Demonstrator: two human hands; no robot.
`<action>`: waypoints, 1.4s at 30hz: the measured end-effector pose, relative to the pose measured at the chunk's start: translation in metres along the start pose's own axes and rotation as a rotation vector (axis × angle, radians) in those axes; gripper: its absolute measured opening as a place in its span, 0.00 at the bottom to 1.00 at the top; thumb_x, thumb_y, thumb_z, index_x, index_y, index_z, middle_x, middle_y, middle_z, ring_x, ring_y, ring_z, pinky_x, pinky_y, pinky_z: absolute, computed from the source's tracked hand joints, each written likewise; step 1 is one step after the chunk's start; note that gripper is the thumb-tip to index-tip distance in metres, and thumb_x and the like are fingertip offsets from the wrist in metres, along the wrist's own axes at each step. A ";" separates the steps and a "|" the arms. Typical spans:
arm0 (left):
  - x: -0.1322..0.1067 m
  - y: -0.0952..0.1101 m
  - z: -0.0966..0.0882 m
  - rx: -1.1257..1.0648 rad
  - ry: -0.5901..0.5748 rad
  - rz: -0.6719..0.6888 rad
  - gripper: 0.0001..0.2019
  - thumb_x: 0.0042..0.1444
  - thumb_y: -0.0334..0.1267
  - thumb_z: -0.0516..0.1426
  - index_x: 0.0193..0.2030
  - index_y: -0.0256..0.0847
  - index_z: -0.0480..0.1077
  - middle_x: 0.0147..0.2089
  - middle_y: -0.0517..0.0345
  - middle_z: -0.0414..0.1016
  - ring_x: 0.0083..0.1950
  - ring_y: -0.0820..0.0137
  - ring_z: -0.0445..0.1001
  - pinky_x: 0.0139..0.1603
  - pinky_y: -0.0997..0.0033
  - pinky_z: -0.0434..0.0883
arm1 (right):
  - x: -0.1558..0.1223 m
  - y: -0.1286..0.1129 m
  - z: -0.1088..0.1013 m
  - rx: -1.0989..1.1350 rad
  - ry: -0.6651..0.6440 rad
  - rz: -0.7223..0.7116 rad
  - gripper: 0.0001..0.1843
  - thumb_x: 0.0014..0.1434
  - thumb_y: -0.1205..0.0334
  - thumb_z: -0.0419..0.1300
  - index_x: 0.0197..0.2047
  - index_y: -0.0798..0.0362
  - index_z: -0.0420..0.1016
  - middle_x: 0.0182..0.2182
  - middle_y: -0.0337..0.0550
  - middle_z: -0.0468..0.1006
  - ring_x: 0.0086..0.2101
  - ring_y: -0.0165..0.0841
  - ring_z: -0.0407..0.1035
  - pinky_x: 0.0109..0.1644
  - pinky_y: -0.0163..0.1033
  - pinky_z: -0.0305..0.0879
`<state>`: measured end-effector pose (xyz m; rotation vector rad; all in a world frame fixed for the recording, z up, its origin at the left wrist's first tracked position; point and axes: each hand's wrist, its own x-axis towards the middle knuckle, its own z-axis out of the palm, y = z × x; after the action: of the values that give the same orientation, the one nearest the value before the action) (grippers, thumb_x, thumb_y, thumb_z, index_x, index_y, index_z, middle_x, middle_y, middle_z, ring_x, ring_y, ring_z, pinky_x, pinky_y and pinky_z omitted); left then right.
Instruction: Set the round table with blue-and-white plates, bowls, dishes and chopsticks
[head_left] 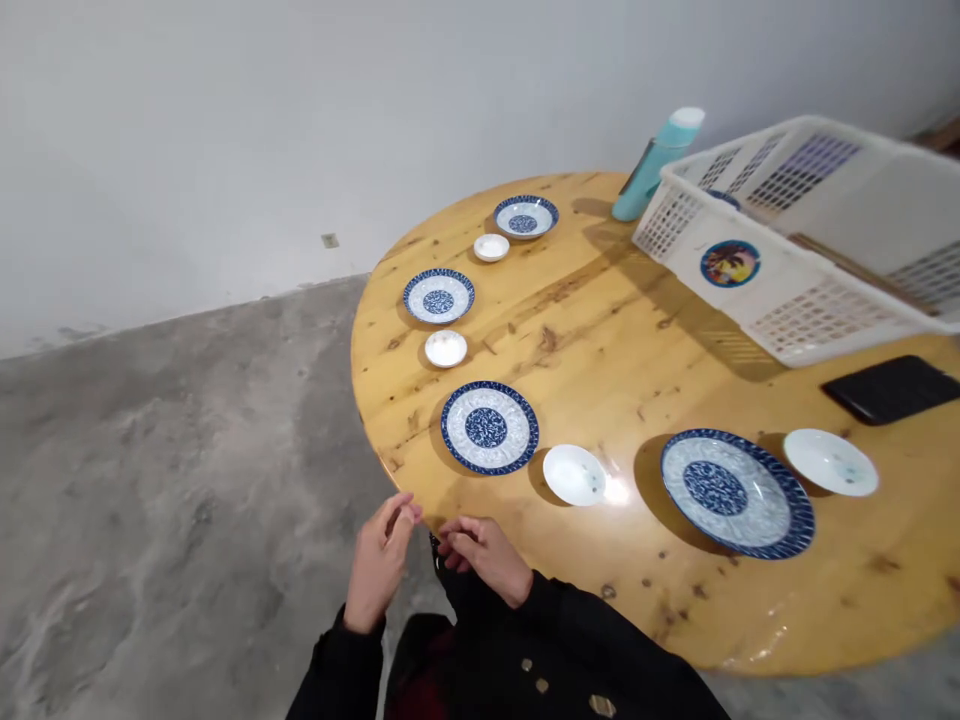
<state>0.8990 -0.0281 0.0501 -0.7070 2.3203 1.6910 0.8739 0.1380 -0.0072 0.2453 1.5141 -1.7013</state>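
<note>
My left hand (380, 558) hangs just off the table's front-left edge, with loosely bent fingers and nothing visible in it. Close by on its right, my right hand (486, 556) is at the same edge, its fingers half curled and apart, also without any object. Beyond both hands lies the nearest blue-and-white plate (486, 428). A small white bowl (574, 475) sits to the right of that plate. Further right is another patterned plate (735, 492), with a white bowl (831, 462) beside it. Neither hand touches any dish.
Along the round wooden table's (547, 345) left side are a plate (439, 296), a small bowl (445, 348), a far plate (526, 216) and a small dish (491, 247). A white plastic basket (814, 285), a turquoise bottle (656, 165) and a black phone (892, 388) stand or lie at right.
</note>
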 end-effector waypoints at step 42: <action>0.507 0.124 -0.005 0.049 -0.477 -0.042 0.13 0.63 0.48 0.56 0.38 0.38 0.65 0.33 0.53 0.78 0.29 0.69 0.80 0.24 0.78 0.72 | 0.156 -0.141 0.114 0.756 1.088 -0.097 0.36 0.34 0.36 0.75 0.37 0.58 0.79 0.30 0.48 0.81 0.27 0.34 0.73 0.30 0.38 0.66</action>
<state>0.3995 -0.1382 -0.0538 -0.2950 1.9881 1.5684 0.7207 -0.0423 0.0277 1.7326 1.4530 -2.3051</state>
